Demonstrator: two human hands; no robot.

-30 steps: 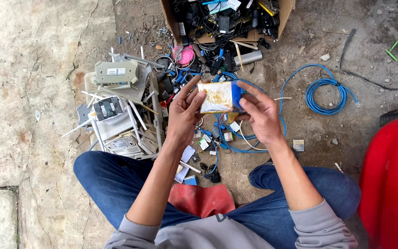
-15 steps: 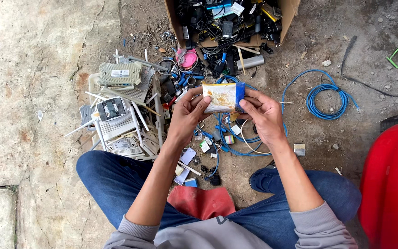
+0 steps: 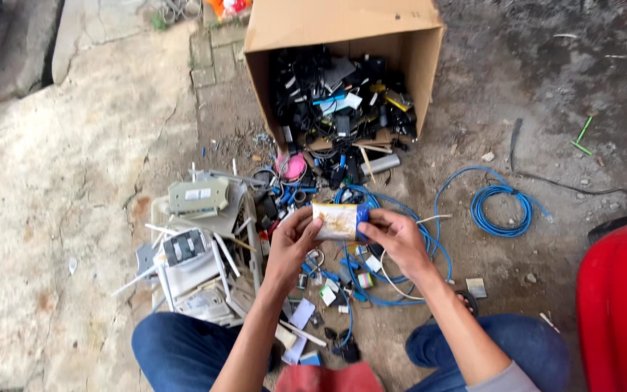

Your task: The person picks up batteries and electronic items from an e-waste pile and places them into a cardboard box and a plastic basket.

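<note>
Both the left hand (image 3: 293, 236) and the right hand (image 3: 393, 236) pinch the ends of a small flat yellowed rectangular pack with a blue end (image 3: 341, 221), held above tangled blue cable (image 3: 393, 254); a loosened grip could drop it into that clutter.
</note>
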